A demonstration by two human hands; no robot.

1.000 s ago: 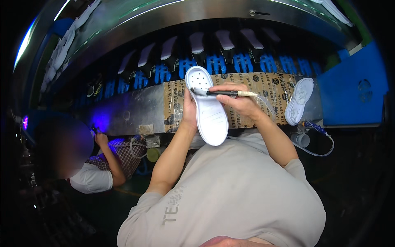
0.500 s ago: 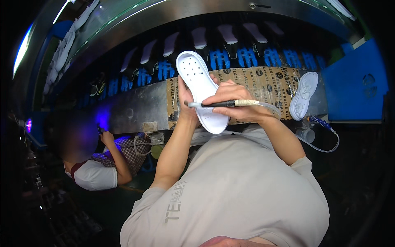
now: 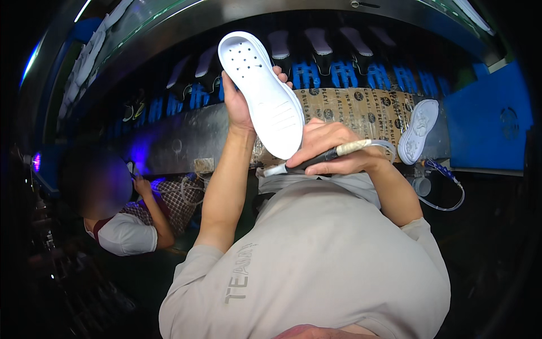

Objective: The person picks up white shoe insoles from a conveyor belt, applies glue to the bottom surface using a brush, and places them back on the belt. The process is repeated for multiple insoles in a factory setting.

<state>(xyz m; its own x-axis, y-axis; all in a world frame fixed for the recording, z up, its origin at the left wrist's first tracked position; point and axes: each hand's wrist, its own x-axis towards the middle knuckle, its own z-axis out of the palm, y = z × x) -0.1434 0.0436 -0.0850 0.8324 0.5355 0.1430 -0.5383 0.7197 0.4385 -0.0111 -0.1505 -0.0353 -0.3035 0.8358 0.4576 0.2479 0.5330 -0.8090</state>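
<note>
The left hand point(image 3: 240, 104) holds a white moulded foam shoe sole point(image 3: 262, 93) raised and tilted, fingers point(image 3: 280, 73) wrapped round its edge. Just below, the right hand point(image 3: 333, 150) grips a slim black pen-shaped tool point(image 3: 316, 161), fingers closed around it, its pale tip beside the sole's lower end.

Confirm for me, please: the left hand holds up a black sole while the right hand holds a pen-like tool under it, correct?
Not quite: the sole in the left hand is white, not black, as the head view shows. The right hand does hold the pen-like tool under it.
</note>
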